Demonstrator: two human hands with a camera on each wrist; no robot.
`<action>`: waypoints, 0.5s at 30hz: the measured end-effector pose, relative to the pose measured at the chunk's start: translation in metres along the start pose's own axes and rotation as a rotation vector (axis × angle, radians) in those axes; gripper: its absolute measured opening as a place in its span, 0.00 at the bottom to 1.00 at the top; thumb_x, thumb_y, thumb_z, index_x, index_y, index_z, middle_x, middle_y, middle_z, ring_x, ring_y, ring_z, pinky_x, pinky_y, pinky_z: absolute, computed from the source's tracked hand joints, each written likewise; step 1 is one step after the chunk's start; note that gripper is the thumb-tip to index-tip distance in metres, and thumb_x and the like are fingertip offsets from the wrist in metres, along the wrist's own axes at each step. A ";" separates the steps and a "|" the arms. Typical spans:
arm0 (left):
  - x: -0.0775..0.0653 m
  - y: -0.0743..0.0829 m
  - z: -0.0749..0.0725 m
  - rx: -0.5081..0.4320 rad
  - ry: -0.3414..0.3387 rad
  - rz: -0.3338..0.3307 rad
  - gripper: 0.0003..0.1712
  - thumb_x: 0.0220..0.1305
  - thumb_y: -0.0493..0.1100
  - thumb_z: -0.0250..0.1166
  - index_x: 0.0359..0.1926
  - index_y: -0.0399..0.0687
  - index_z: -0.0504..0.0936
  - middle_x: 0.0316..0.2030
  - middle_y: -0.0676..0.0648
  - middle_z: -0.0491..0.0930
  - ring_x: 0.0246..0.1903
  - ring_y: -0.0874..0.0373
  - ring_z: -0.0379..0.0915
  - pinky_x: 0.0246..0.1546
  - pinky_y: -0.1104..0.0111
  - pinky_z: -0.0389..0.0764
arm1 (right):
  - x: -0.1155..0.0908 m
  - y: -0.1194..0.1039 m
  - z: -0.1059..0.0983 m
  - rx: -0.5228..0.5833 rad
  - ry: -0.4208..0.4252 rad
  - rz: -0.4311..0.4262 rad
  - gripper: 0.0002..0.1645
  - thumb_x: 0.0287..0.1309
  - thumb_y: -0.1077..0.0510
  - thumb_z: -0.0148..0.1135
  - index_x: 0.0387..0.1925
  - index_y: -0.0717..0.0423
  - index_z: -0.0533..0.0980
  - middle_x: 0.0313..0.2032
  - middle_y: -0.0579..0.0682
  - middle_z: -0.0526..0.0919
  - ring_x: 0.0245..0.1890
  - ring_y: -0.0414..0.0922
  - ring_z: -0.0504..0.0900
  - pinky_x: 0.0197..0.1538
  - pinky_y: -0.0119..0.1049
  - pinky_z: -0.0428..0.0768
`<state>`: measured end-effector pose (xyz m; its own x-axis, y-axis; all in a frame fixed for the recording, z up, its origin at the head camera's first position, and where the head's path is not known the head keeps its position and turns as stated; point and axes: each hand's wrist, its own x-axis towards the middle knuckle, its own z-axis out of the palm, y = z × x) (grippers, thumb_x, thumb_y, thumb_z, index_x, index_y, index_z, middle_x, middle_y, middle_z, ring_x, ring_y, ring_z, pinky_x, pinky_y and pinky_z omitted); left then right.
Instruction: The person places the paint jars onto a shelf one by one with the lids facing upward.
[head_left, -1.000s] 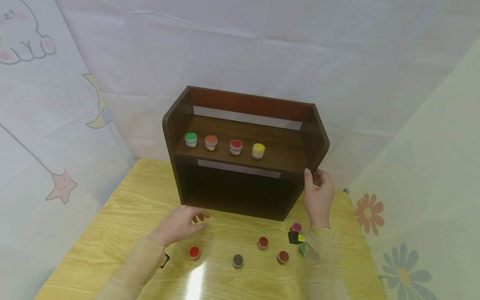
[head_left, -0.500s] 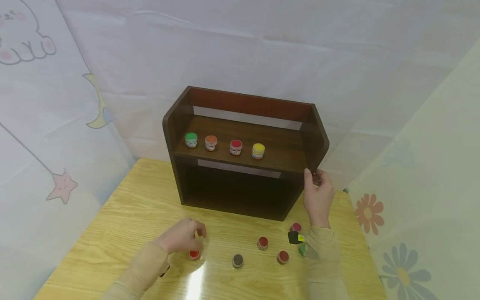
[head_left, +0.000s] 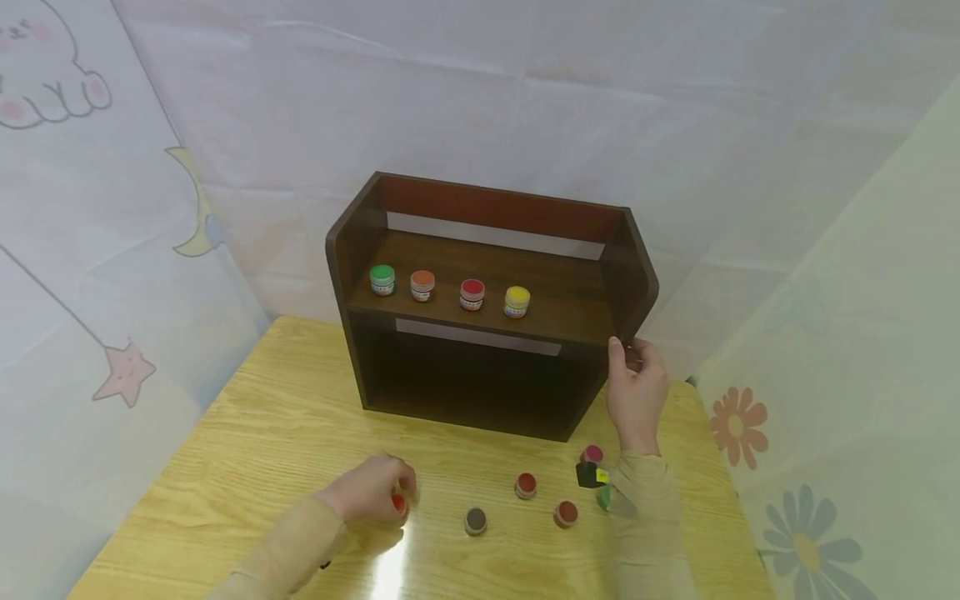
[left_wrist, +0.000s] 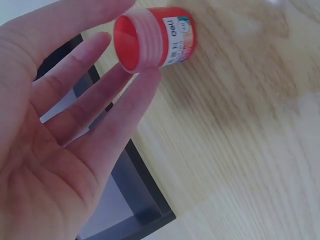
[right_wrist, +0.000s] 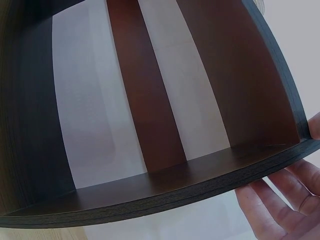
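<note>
My left hand point(head_left: 372, 490) is low over the table, its thumb and fingers around a small red paint jar point(head_left: 399, 503). In the left wrist view the jar point(left_wrist: 155, 40) has a clear-rimmed lid and a printed label; thumb and fingertips meet the lid from opposite sides. Whether its base touches the table cannot be told. My right hand point(head_left: 638, 396) grips the right side of a dark brown two-tier shelf point(head_left: 480, 333), thumb at the front edge by the middle board. In the right wrist view, the fingers point(right_wrist: 270, 210) lie along the outer face of that side panel point(right_wrist: 200, 192).
On the upper board stand green point(head_left: 382, 281), orange point(head_left: 422, 286), red point(head_left: 472, 295) and yellow point(head_left: 517, 302) jars. Dark grey point(head_left: 476, 522), dark red point(head_left: 526, 486), brownish-red point(head_left: 566, 514), magenta point(head_left: 592, 455) and partly hidden green point(head_left: 603, 498) jars sit on the wooden table point(head_left: 277, 400).
My left hand has come down from near the shelf's base toward the front and closed around the red jar, which has shifted slightly right. My right hand stays on the shelf.
</note>
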<state>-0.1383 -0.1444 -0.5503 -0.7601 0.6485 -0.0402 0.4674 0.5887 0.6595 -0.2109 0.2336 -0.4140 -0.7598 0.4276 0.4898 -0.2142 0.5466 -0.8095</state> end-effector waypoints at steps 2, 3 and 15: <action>0.000 0.003 0.002 -0.008 -0.010 0.003 0.13 0.42 0.30 0.70 0.33 0.47 0.88 0.31 0.56 0.83 0.27 0.67 0.70 0.27 0.73 0.75 | 0.000 0.000 0.000 0.000 0.001 0.000 0.22 0.71 0.50 0.60 0.47 0.69 0.80 0.39 0.62 0.82 0.35 0.48 0.79 0.40 0.33 0.74; 0.000 0.004 0.003 -0.011 -0.013 -0.003 0.14 0.42 0.29 0.70 0.33 0.47 0.88 0.31 0.57 0.83 0.28 0.66 0.71 0.27 0.73 0.76 | 0.000 0.000 0.000 0.000 0.001 0.001 0.22 0.71 0.50 0.60 0.46 0.69 0.80 0.39 0.62 0.82 0.35 0.48 0.79 0.40 0.33 0.74; 0.001 0.017 0.017 0.056 -0.047 0.012 0.18 0.38 0.27 0.74 0.29 0.53 0.86 0.30 0.62 0.79 0.32 0.66 0.73 0.33 0.74 0.76 | 0.000 0.000 0.000 -0.005 0.002 0.010 0.22 0.72 0.51 0.60 0.47 0.71 0.79 0.40 0.63 0.82 0.37 0.52 0.80 0.42 0.34 0.73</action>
<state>-0.1238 -0.1255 -0.5517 -0.7328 0.6770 -0.0680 0.5022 0.6056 0.6173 -0.2110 0.2337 -0.4144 -0.7605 0.4347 0.4823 -0.2037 0.5456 -0.8129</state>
